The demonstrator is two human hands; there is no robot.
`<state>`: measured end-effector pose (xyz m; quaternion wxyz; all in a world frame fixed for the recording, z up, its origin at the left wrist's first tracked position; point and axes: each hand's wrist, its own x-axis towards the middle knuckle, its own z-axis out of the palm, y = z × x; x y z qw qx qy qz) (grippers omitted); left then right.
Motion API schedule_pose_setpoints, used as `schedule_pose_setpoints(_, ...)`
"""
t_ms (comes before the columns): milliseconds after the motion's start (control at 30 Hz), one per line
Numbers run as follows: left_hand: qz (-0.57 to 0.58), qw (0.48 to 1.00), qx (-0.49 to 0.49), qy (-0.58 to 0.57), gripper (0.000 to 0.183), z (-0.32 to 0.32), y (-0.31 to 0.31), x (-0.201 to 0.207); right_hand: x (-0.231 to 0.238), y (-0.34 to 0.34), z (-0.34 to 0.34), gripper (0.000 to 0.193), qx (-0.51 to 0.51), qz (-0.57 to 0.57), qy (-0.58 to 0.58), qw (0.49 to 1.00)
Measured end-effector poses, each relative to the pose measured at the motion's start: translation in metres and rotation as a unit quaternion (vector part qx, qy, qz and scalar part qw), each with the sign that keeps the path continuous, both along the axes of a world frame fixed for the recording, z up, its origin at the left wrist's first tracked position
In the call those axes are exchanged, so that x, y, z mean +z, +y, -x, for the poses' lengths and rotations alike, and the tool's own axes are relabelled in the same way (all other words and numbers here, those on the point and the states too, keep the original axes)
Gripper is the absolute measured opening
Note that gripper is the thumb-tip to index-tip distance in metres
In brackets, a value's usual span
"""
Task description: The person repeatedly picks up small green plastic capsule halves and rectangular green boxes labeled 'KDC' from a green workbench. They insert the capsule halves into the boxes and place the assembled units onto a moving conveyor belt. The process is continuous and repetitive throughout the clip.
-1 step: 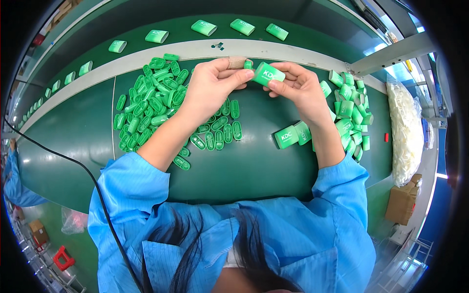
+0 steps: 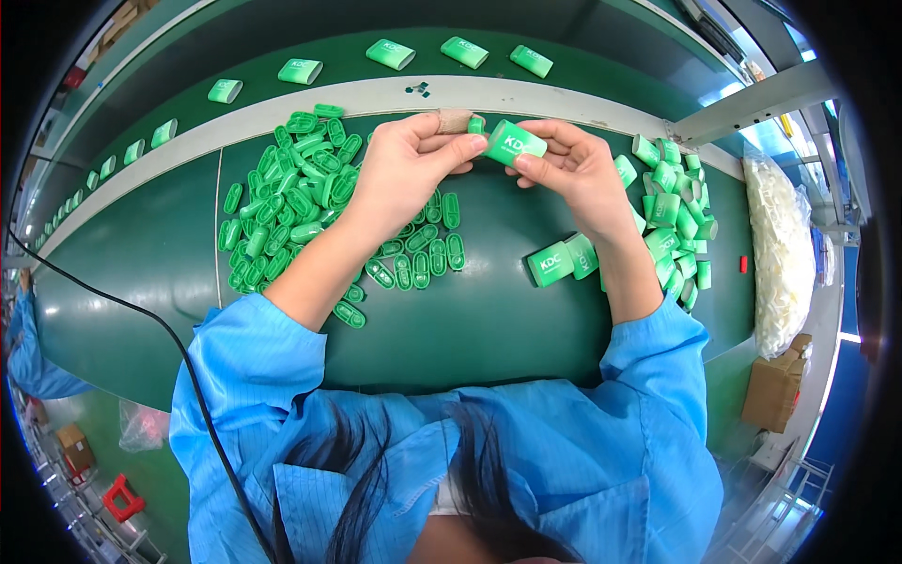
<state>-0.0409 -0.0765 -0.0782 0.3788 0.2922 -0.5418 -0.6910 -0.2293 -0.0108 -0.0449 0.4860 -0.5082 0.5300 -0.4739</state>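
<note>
Here, we held a green cap (image 2: 476, 125) and a printed green casing (image 2: 520, 139) above the bench (image 2: 460, 338).
Our left hand (image 2: 402, 158) pinched the cap between the thumb and a finger with a tan wrap (image 2: 456, 120); our right hand (image 2: 575, 171) gripped the casing at its right side. Both parts were just beside each other; we could not tell whether they touched. We observed a heap of oval green caps (image 2: 299, 193) on the left, a heap of green casings (image 2: 665, 209) on the right, and a spaced row of casings (image 2: 390, 54) beyond the pale rail (image 2: 554, 101).
</note>
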Motion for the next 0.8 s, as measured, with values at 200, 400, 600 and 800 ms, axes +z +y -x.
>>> schedule_pose_setpoints(200,0.016,0.999,-0.022,-0.033,0.031,0.004,0.0,0.006,0.003,-0.001,0.004,0.03,0.023,-0.005,0.056,0.998)
schedule_pose_setpoints(400,0.023,0.998,-0.028,-0.052,0.031,0.004,-0.001,0.007,0.001,-0.001,0.002,0.028,0.011,0.006,0.027,1.0)
schedule_pose_setpoints(600,0.089,0.995,-0.016,-0.046,0.029,0.003,0.001,0.011,0.003,0.003,-0.003,0.029,-0.009,0.074,0.049,0.996)
schedule_pose_setpoints(800,0.153,0.987,-0.014,-0.053,0.027,0.004,-0.003,0.012,0.006,0.0,-0.001,0.03,-0.009,0.094,0.102,0.99)
